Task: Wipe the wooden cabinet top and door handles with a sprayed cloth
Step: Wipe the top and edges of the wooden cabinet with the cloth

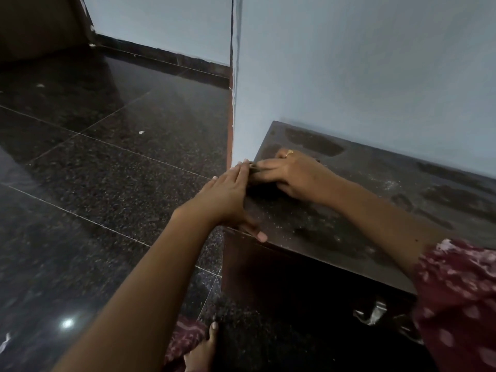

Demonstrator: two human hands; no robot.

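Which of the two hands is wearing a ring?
The right hand, lying on the cabinet top near the wall, has a gold ring on one finger. The left hand, at the cabinet's left edge, shows bare fingers.

Head view: dark wooden cabinet top (375, 210), dusty, with darker streaks, set against a pale blue wall (349, 63). Left hand (225, 197) cupped upright at the cabinet's left edge, fingers straight, thumb lying on the front corner. Right hand (292, 175) flat on the top near the left edge, pressing a dark cloth (255, 170), mostly hidden under the fingers; ring (290, 153) on one finger. Fingertips of both hands touching. Red patterned sleeve (456, 304) lower right. Black speckled floor (107, 170) left; bare foot (204, 353) at bottom.
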